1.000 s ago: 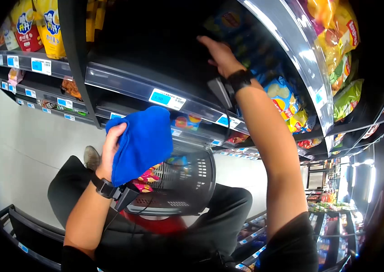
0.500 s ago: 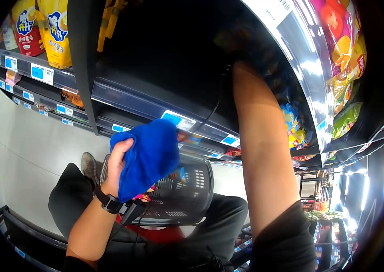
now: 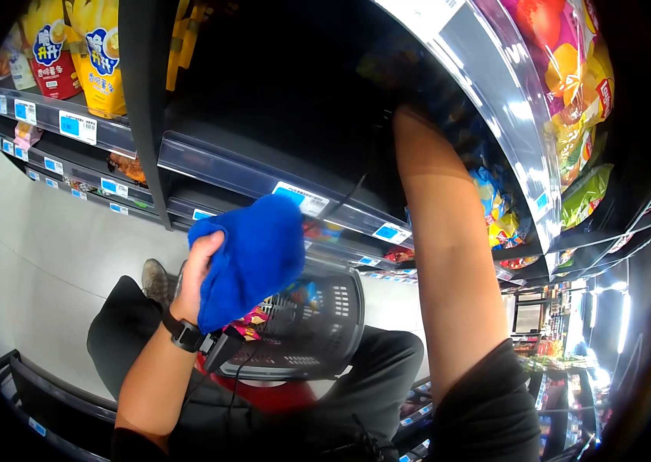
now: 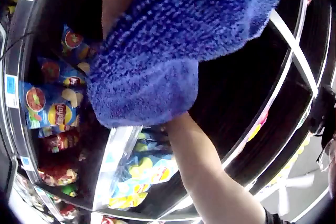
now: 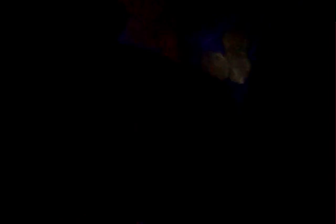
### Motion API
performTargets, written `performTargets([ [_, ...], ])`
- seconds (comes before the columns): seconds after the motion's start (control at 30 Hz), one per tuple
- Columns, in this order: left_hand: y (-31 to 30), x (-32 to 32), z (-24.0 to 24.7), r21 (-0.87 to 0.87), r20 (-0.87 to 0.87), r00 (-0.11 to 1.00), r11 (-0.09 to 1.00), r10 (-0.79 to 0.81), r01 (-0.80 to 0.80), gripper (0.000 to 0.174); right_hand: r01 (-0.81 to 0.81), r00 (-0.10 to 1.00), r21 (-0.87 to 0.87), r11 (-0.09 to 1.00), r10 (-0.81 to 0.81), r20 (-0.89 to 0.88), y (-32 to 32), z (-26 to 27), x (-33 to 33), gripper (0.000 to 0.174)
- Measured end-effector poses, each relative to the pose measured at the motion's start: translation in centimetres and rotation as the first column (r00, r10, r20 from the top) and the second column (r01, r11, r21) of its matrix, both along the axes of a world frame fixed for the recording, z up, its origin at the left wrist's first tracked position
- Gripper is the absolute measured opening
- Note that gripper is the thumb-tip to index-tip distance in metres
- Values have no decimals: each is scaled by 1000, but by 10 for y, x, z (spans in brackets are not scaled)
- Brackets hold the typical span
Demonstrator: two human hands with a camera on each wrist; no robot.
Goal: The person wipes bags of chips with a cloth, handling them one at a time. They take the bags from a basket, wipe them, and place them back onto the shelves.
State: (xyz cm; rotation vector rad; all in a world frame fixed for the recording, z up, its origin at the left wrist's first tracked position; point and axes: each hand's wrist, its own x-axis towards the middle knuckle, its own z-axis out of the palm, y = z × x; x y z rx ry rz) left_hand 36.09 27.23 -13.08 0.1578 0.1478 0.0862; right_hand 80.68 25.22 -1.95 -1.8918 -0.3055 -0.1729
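Note:
My left hand (image 3: 196,273) grips a folded blue cloth (image 3: 258,250), thumb on its near side, in front of the dark shelf's edge. The cloth (image 4: 173,40) shows its fluffy pile in the left wrist view and hides most of the fingers. Reaching deep into the dark shelf (image 3: 279,100), my right forearm (image 3: 452,246) is visible, but the hand is lost in shadow. The right wrist view is almost black, with a faint reddish patch (image 5: 142,19) and a dim crisp packet (image 5: 228,64). What the right hand holds or touches I cannot tell.
A dark shopping basket (image 3: 333,316) with pink packets (image 3: 252,319) stands below the cloth, between the person's knees. Blue crisp bags (image 3: 495,204) lie right of the forearm. Yellow snack pouches (image 3: 102,61) stand beyond an upright divider (image 3: 145,115). A clear-fronted shelf edge (image 3: 225,169) carries price tags.
My right hand, visible over the shelf a second ago, has gone deeper into its shadow. The left hand with the blue cloth has shifted slightly right and lower in the head view.

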Motion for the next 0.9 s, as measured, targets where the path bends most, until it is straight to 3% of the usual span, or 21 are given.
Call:
performTargets([
  [0.07, -1, -3, -8, 84, 43, 999, 996, -17, 13, 66, -11, 1000, 64, 998, 12, -16, -7, 0, -18, 41],
  [0.1, -3, -1, -6, 155, 95, 995, 988, -12, -3, 76, -25, 999, 98, 995, 28, -28, -10, 1, -31, 40],
  [0.17, -4, -1, -6, 106, 134, 991, 994, -10, -4, 86, -71, 994, 178, 981, 83, -64, -20, 4, -72, 37],
  [0.2, -3, -2, -5, 82, 149, 989, 997, -7, -5, 91, -116, 986, 219, 969, 138, -89, -29, 8, -101, 36],
  [0.23, -4, -1, -3, 88, 145, 989, 996, -19, 6, 108, -170, 971, 260, 950, 207, -119, -37, 17, -130, 35],
  [0.33, -3, 1, -13, -85, 386, 922, 994, -36, 74, 108, -432, 833, 362, 826, 519, -189, -74, 48, -212, 35],
  [0.4, -4, -4, -13, -49, 291, 955, 996, -52, 69, 110, -574, 745, 245, 782, 622, -240, -109, 55, -249, 29],
  [0.53, -17, -3, -11, 1, 247, 967, 998, -66, 68, 106, -709, 639, -7, 706, 637, -431, -164, 18, -292, 31],
  [0.67, -33, 0, -14, 37, 175, 974, 990, -141, 137, 101, -780, 505, 25, 625, 653, -564, -191, -13, -338, 31],
  [0.7, -32, -1, -22, 16, 161, 972, 985, -171, 170, 98, -811, 529, -159, 563, 591, -609, -200, -24, -336, 30],
  [0.8, -39, 3, -23, -45, 109, 975, 979, -195, 201, 96, -660, 483, 171, 731, 588, -649, -226, -60, -341, 28],
  [0.83, -41, 6, -22, -45, 111, 971, 975, -210, 216, 95, -609, 473, 304, 732, 643, -602, -231, -64, -344, 23],
  [0.9, -46, 11, -20, -48, 117, 964, 968, -239, 246, 94, -438, 536, 369, 820, 568, -625, -235, -64, -349, 17],
])
